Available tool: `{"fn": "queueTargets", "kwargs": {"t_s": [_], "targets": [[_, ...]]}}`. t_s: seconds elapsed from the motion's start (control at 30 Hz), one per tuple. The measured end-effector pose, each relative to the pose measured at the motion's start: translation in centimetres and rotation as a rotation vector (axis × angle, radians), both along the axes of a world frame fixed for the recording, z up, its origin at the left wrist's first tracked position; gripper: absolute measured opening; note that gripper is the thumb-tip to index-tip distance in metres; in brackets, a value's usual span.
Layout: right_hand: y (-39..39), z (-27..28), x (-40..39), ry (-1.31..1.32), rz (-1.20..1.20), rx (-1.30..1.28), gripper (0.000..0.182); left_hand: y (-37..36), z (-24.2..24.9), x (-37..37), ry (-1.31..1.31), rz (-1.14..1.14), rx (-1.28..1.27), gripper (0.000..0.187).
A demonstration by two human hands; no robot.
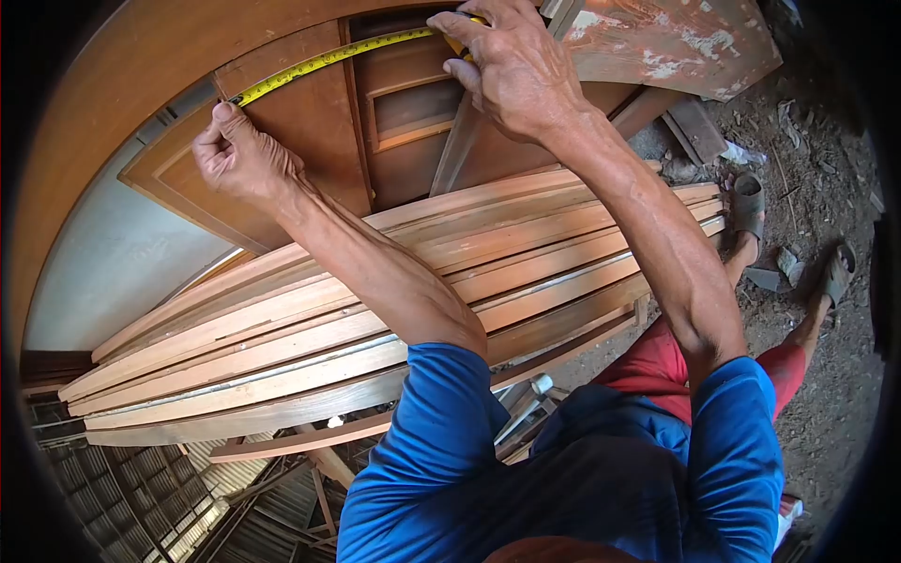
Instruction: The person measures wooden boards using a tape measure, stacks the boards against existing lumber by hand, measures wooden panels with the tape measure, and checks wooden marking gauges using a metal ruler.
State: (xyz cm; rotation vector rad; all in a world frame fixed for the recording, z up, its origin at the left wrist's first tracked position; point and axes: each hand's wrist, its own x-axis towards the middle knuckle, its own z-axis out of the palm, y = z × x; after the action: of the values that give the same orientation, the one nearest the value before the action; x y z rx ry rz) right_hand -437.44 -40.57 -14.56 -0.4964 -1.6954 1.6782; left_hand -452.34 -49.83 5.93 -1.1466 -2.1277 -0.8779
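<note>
A yellow tape measure (324,62) is drawn out between my two hands, its blade bowed slightly across a brown wooden panel (305,122). My left hand (239,150) pinches the free end of the blade between thumb and fingers, close to the panel's left edge. Wrapped round the tape's case is my right hand (521,70), at the top of the view; only bits of the yellow and black case show between the fingers. Below both forearms lies a row of long planed wooden boards (282,314), side by side.
A board with worn, flaking paint (676,42) leans at the upper right. Dirt ground (807,375) with scraps stretches along the right, where two sandalled feet (748,208) show. A pale grey surface (122,253) is at left, and a curved-looking wooden edge (56,178) borders the view.
</note>
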Motion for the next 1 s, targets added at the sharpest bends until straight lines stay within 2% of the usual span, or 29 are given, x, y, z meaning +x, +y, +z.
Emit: {"fn": "queueTargets", "kwargs": {"t_s": [0.13, 0.23, 0.53, 0.6, 0.63, 0.73, 0.77, 0.87, 0.93, 0.97, 1.0], "targets": [[0.3, 0.1, 0.1, -0.016, 0.029, -0.009, 0.043, 0.0, -0.1, 0.2, -0.001, 0.01, -0.004, 0.019], [-0.5, 0.3, -0.2, -0.075, -0.077, 0.087, 0.041, -0.1, -0.1, -0.1, 0.008, -0.008, -0.009, 0.019], [0.0, 0.4, -0.2, -0.16, 0.023, 0.08, 0.043, 0.0, -0.1, 0.2, -0.057, 0.024, 0.005, 0.021], [0.4, 0.8, 0.1, -0.133, 0.049, 0.112, 0.042, 0.0, 0.0, 0.1, -0.071, 0.01, 0.019, 0.021], [0.6, 1.0, 0.5, -0.124, 0.06, 0.133, 0.042, -0.2, 0.1, 0.2, -0.071, 0.048, -0.057, 0.023], [1.4, 2.2, 3.1, 0.121, 0.16, 0.062, 0.043, 1.2, 0.6, 1.5, -0.306, -0.066, 0.086, 0.031], [1.8, 3.3, 4.8, 0.092, 0.205, 0.017, 0.044, 1.1, 0.9, 1.4, -0.347, -0.088, 0.101, 0.041], [3.0, 5.2, 11.3, -0.097, 0.301, -0.028, 0.046, 1.2, 1.7, 1.1, -0.406, 0.031, -0.025, 0.042], [2.8, 1.2, 16.1, -0.187, 0.311, -0.051, 0.049, 2.6, 3.1, 2.9, -0.418, 0.092, -0.147, 0.047], [3.0, 0.3, 19.2, -0.494, 0.33, -0.092, 0.049, 2.3, 2.3, 2.0, -0.35, 0.101, -0.199, 0.049], [3.1, -1.6, 23.0, -0.544, 0.313, -0.056, 0.05, 2.7, 1.5, 1.0, -0.279, 0.106, -0.251, 0.051]]}}
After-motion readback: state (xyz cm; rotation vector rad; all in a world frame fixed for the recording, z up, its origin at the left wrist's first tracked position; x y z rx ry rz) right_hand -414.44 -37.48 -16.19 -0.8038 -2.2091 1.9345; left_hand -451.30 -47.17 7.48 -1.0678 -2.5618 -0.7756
